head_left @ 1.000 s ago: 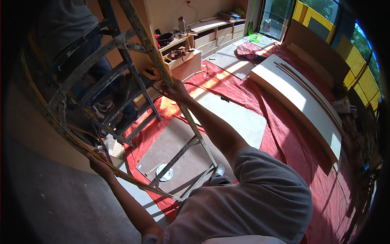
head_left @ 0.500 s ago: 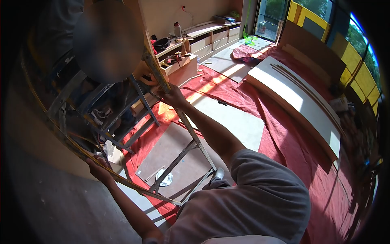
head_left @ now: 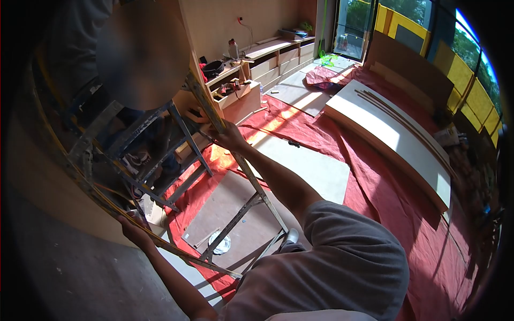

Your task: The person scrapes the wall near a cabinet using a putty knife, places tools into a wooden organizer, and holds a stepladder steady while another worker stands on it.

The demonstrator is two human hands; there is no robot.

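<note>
My left hand (head_left: 136, 231) is closed around the lower-left side rail of a paint-spattered metal stepladder (head_left: 248, 175). My right hand (head_left: 231, 138) grips its other rail, higher up, with the arm stretched forward. Between the two rails the ladder's steps (head_left: 140, 131) show at the upper left, in shade. Behind them stands another person, whose grey sleeve (head_left: 80, 32) and shoes are partly visible; a blurred round patch covers that person's upper part. Another hand (head_left: 197, 114) appears beside the right rail. A round white tub (head_left: 219, 242) sits on the floor beneath the ladder.
Red sheeting (head_left: 369, 200) covers much of the floor, with pale boards (head_left: 305, 163) on it. At right lies a long white panel (head_left: 393, 136) bearing thin strips. A low wooden cabinet (head_left: 281, 59) with tools runs along the back wall. Yellow panels (head_left: 455, 69) stand by the windows.
The view has shifted slightly, so the ladder's lower part and the tub appear a little lower. Both hands keep their hold on the rails.
</note>
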